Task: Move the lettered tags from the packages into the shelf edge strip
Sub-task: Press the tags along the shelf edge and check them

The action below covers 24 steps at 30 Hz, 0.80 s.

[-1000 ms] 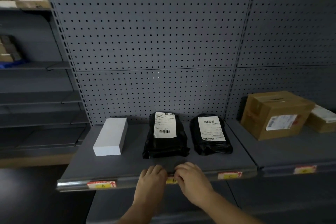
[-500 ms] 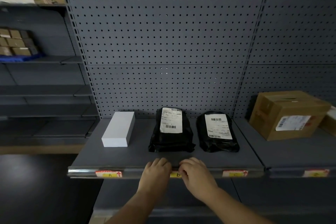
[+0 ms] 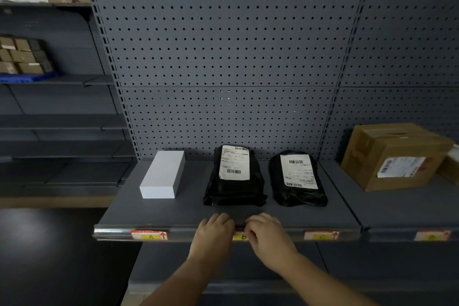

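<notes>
Between both hands' fingers (image 3: 229,222): B tag (image 3: 240,236).

A grey perforated back panel (image 3: 223,57) fills the wall ahead of me, dim under low light. To my left, empty grey shelves (image 3: 62,122) recede above a dark glossy floor (image 3: 49,256); small brown cartons (image 3: 22,57), possibly in a blue tray, sit higher up.

Dim, even light — wide-angle bowing at edges, soft corners, faint floor (image 3: 37,231) glare.
</notes>
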Motion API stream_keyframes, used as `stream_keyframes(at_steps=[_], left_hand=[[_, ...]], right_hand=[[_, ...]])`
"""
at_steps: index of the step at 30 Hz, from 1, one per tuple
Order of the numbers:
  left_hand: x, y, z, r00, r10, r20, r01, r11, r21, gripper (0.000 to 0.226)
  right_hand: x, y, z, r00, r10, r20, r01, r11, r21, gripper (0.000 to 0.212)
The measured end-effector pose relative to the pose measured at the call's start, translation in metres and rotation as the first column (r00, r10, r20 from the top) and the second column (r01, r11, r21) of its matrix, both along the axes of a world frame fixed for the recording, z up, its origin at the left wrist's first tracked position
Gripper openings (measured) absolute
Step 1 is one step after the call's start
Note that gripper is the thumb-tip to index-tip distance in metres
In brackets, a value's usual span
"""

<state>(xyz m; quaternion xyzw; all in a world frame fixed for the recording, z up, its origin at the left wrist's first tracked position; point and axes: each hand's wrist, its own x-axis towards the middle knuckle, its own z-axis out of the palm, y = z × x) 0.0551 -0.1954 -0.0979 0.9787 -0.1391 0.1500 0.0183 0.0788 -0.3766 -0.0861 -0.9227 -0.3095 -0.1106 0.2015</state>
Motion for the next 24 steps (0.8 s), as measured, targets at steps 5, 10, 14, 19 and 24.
stream_keyframes(at_steps=[5,10,14,19,24], left_hand=[[-0.0003,-0.0002,-0.0008,1.000,0.004,0.006,-0.004,1.000,0.010,0.032],[0.0018,0.0000,-0.0019,1.000,0.004,0.010,-0.004,1.000,0.005,0.032],[0.0019,-0.0003,-0.0017,1.000,0.003,0.017,-0.003,1.000,-0.003,0.033],[0.0006,0.0001,-0.0031,1.000,-0.004,0.023,0.004,1.000,-0.010,0.033],[-0.0036,0.0044,-0.0026,0.997,-0.037,0.066,0.042,0.996,-0.073,0.028]], right_hand=[[-0.0005,-0.0003,-0.0002,1.000,0.001,-0.009,-0.001,1.000,0.003,0.017],[-0.0004,-0.0009,0.0008,1.000,0.010,-0.003,-0.010,1.000,-0.001,0.018],[0.0001,-0.0010,0.0004,1.000,0.011,-0.003,-0.011,1.000,-0.001,0.017],[-0.0001,-0.0014,0.0012,1.000,0.012,-0.007,-0.012,1.000,0.008,0.015],[-0.0033,0.0041,0.0037,1.000,-0.016,0.004,0.016,0.999,0.032,0.009]])
